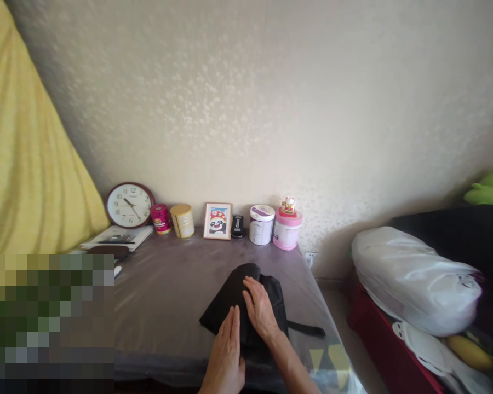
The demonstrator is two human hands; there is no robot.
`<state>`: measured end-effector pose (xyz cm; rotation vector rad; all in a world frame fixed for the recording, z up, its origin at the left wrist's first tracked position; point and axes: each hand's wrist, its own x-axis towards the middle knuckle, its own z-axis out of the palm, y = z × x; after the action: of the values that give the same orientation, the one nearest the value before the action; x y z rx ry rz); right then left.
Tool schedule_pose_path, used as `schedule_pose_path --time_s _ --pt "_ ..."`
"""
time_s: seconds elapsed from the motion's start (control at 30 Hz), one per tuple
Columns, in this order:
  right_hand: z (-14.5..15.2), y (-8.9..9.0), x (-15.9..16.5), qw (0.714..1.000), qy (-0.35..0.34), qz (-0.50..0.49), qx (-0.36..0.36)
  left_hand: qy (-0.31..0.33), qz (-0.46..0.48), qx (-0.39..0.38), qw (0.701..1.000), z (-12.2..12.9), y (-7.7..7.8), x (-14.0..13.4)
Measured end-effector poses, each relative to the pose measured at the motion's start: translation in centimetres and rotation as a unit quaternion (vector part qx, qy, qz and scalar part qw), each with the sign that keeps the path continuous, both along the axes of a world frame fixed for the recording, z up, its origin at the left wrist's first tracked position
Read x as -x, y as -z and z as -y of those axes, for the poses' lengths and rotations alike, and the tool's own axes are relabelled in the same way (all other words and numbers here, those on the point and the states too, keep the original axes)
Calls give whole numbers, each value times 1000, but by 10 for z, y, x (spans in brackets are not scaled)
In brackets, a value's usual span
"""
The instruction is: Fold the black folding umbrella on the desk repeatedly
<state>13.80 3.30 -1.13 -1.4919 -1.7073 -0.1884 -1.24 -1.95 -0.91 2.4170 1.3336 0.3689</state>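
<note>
A black cloth item, partly folded, lies on the grey-covered table in front of me. Its kind cannot be made out. A black strap trails from its right side. My right hand rests on top of the cloth, fingers extended and slightly apart. Turned on edge, my left hand touches the near left part of the cloth with its fingers straight and side by side. Neither hand grasps anything. My hands and forearms cover the near part of the item.
Along the wall stand a round clock, a pink tin, a yellow canister, a framed panda picture, a white tub and a pink tub bearing a figurine. Right of the table sits a white plastic bag.
</note>
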Motion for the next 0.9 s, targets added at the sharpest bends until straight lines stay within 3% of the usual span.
schedule_pose_path --time_s 0.07,0.13,0.23,0.3,0.43,0.63,0.8,0.9 --pt "4 10 -5 999 23 20 30 -3 -10 11 1000 1 -7 0" --pt "2 16 -19 993 90 29 73 -7 -24 19 1000 1 -14 0" --pt "0 15 -36 978 174 30 108 -16 -57 21 998 2 -24 -2" --pt "4 10 -36 985 151 37 78 -21 -90 23 995 3 -29 -4" --pt "13 5 -19 996 20 78 48 -39 -140 16 989 2 -33 -6" --pt "17 22 -42 983 125 36 129 -80 -185 -6 979 1 -30 -4" --pt "27 27 -64 987 113 -36 108 -84 -198 1 977 -1 -30 -4" --pt "32 32 -69 986 98 -102 86 -74 -156 30 984 -5 -32 -2"
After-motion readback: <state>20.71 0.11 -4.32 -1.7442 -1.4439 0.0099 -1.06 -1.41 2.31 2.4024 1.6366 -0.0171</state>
